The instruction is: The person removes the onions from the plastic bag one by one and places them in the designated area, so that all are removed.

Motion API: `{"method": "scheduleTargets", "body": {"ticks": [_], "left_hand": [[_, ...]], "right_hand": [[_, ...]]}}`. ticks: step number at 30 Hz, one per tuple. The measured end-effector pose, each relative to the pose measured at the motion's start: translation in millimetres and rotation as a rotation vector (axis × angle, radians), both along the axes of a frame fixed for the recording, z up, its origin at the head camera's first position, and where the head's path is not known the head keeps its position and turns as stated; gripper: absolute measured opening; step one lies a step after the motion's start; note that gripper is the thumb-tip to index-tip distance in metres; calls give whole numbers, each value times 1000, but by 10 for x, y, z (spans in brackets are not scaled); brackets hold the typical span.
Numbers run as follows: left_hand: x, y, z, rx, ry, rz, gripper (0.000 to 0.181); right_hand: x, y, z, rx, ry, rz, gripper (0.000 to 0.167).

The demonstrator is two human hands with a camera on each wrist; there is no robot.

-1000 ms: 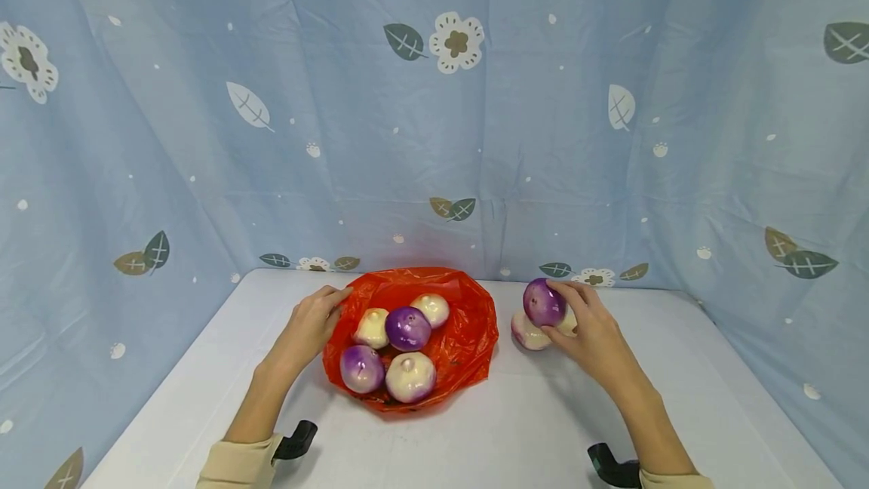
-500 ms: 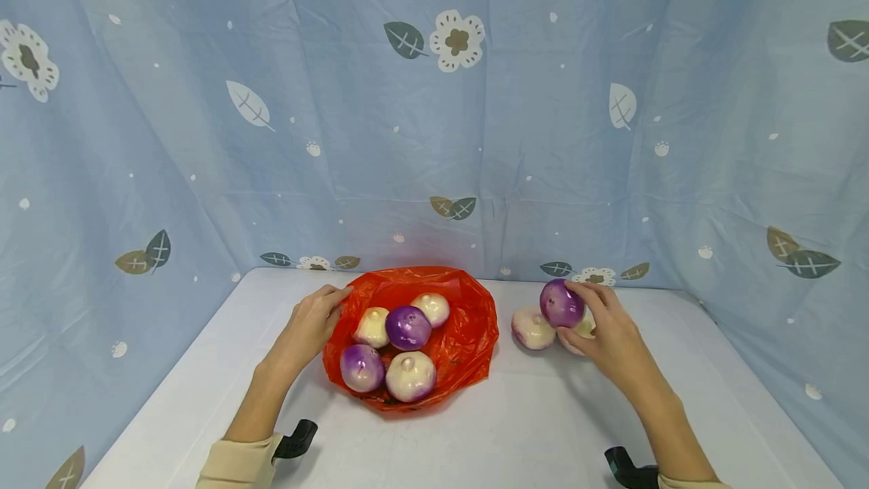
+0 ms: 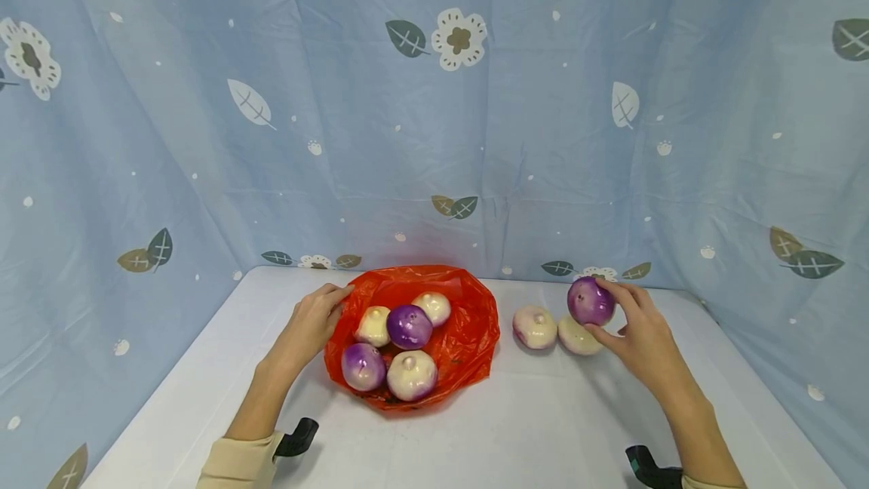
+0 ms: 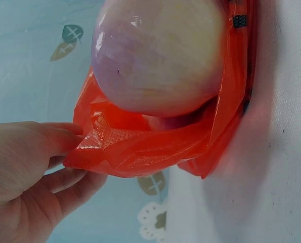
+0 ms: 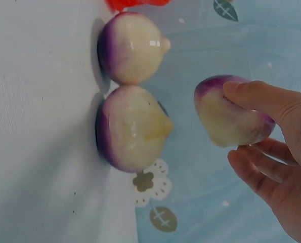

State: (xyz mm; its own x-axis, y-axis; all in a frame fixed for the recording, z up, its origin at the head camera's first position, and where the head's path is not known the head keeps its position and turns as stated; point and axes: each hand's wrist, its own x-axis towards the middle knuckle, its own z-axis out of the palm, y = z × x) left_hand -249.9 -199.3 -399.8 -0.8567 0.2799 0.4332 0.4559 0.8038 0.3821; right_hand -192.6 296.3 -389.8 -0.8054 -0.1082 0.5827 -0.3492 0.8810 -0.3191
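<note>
My right hand (image 3: 643,338) pinches a purple-and-white onion (image 3: 591,301) between thumb and fingers, raised off the table. In the right wrist view this onion (image 5: 231,114) is apart from the two below. Those two pale onions, one on the left (image 3: 535,327) and one on the right (image 3: 578,336), sit side by side on the table. My left hand (image 3: 311,327) grips the left rim of an open red plastic bag (image 3: 468,338); the left wrist view shows its edge (image 4: 125,152) between thumb and fingers. Several onions lie inside, including a deep purple one (image 3: 409,327).
A white table (image 3: 434,451) bears everything. Behind it and at both sides hangs a blue curtain (image 3: 339,134) with leaf and flower prints. Black wrist mounts (image 3: 296,438) stick out by both forearms.
My right hand has moved to the right with the onion, from above the left loose onion to above the right one. The left hand and bag have stayed in place.
</note>
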Motion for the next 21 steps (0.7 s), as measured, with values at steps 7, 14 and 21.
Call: {"method": "scheduleTargets", "body": {"ticks": [7,14,21], "left_hand": [[0,5,5,-9,12,-6,36],[3,6,5,-11,18,-10,36],[-5,5,-4,-8,19,-14,36]], "right_hand": [[1,120,-41,-23,-5,-20,79],[-3,270,-89,-44,26,-23,77],[-18,407,-152,-58,0,-46,77]]}}
